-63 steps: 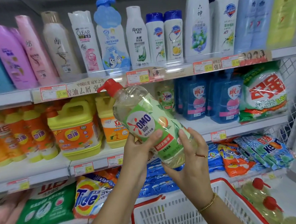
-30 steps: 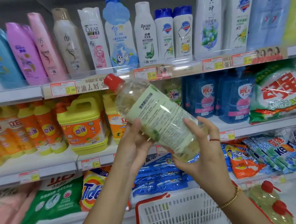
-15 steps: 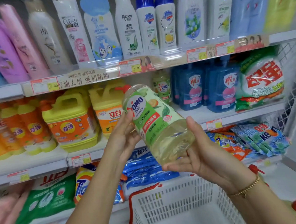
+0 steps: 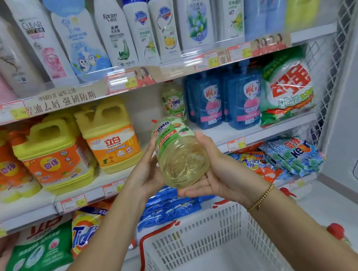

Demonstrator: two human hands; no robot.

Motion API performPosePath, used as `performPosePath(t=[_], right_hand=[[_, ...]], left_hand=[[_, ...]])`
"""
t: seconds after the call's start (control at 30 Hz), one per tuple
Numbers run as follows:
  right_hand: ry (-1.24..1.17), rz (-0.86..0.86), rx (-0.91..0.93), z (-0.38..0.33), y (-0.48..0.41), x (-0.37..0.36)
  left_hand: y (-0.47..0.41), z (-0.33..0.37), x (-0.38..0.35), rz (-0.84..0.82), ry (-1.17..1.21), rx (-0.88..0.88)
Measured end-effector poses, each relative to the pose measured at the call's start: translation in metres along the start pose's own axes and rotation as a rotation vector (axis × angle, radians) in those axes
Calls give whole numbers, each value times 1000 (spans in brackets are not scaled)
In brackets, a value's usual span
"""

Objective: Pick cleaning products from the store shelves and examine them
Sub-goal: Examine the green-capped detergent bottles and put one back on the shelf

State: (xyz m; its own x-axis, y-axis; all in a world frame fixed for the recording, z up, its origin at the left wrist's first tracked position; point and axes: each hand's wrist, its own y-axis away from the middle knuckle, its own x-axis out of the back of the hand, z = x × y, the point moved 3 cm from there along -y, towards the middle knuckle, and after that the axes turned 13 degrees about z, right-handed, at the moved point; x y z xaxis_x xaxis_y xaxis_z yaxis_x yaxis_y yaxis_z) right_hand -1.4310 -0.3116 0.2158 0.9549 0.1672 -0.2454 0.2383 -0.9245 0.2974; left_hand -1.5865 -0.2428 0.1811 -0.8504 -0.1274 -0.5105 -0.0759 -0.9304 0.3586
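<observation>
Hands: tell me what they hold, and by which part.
Both hands, left and right, hold one dish soap bottle by its lower body, near the base.

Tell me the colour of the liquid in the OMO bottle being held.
Pale yellow, seen through the clear base of the OMO bottle in the head view.

left hand [image 4: 147, 175]: side grip | right hand [image 4: 220, 174]: palm-up, cradling grip

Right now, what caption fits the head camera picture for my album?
Both hands, left and right, tip an OMO bottle bottom-first toward the camera above a white basket.
</observation>
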Motion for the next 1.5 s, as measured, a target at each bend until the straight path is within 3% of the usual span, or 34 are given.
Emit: performPosePath(t=[0.1, 0.17, 0.33, 0.43, 0.57, 0.7, 0.77, 0.83, 1.13, 1.33, 1.5], right_hand=[[-26, 7, -23, -2, -13, 16], [-35, 8, -39, -4, -25, 27], [-51, 22, -28, -18, -67, 43], [23, 117, 35, -33, -98, 57], [351, 259, 190, -59, -144, 70], [975, 441, 394, -71, -208, 90], [1264, 468, 368, -64, -237, 100], [1449, 390, 322, -51, -259, 104], [1349, 386, 507, -33, -304, 102], [1143, 496, 633, -52, -326, 88], [843, 503, 848, -77, -351, 65]], left_hand=[[-13, 7, -8, -105, -152, 45], [-26, 12, -15, -89, -213, 75], [-59, 29, -36, 139, -207, -3], [-81, 44, -42, 210, -248, -77], [-117, 57, -47, 309, -255, -110], [-153, 73, -46, 402, -231, -158], [-172, 81, -43, 455, -256, -213], [-189, 87, -38, 468, -277, -268], [-241, 115, -17, 618, -535, -593], [-266, 119, -5, 614, -591, -688], [-292, 117, 5, 679, -513, -791]])
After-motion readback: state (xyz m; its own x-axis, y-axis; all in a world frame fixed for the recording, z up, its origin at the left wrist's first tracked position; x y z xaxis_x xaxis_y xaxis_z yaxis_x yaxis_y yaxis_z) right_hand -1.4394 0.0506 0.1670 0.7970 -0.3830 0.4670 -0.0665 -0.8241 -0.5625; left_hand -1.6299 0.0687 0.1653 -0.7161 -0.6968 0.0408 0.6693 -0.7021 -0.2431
